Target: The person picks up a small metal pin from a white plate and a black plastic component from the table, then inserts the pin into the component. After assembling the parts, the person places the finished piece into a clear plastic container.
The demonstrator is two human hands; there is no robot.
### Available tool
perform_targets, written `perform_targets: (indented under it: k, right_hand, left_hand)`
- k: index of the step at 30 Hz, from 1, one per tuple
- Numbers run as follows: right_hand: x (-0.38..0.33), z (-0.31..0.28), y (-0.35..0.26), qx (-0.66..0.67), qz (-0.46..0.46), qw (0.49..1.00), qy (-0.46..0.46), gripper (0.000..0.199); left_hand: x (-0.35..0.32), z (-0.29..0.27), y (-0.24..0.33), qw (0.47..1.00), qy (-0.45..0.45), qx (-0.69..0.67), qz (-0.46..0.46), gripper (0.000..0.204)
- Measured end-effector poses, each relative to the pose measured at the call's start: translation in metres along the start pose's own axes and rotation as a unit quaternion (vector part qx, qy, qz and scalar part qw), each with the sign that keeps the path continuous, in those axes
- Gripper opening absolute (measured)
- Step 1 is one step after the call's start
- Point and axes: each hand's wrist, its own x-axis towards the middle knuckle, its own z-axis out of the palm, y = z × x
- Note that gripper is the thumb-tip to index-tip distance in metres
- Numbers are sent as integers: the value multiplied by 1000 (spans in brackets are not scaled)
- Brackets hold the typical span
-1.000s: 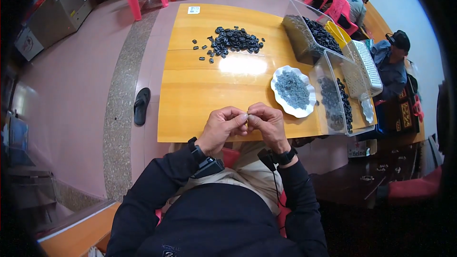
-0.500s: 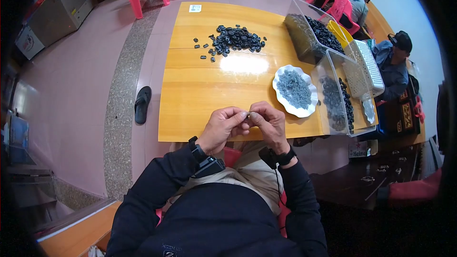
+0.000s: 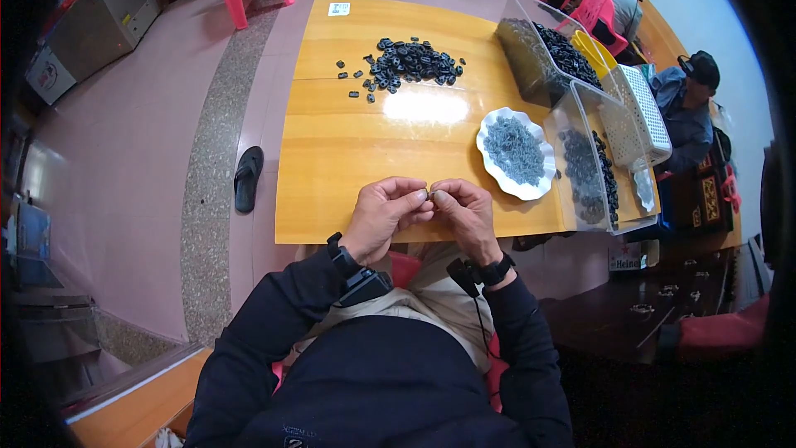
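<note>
Over the near edge of the wooden table (image 3: 332,166), my left hand (image 3: 380,216) and my right hand (image 3: 469,214) meet fingertip to fingertip. Both are closed in a pinch around a tiny dark piece (image 3: 429,195), mostly covered by the thumbs and too small to name. Just right of my right hand stands a white scalloped plate (image 3: 531,192) heaped with small grey translucent parts (image 3: 516,152). Farther off on the table lies a loose pile of small black plastic pieces (image 3: 412,64), several with holes in them.
At the right, two clear plastic bins (image 3: 518,62) (image 3: 572,116) hold black pieces. Beside them are a yellow container (image 3: 593,53) and a white perforated basket (image 3: 637,116). A person (image 3: 686,108) sits beyond. A black sandal (image 3: 247,180) lies on the floor at left.
My fingertips have shifted slightly around the tiny piece, with both hands still together. The whole view has moved a little; the pile and plate look unchanged.
</note>
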Motion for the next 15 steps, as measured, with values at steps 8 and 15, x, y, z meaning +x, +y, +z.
perform_targets:
  k: [8, 15]
  right_hand:
    - [1, 2, 0, 20, 14, 1000, 8, 13]
    - [1, -4, 7, -5, 12, 1000, 3, 11]
  left_hand:
    - [1, -3, -1, 1000, 5, -2, -3, 19]
    - [1, -2, -1, 1000, 4, 0, -5, 19]
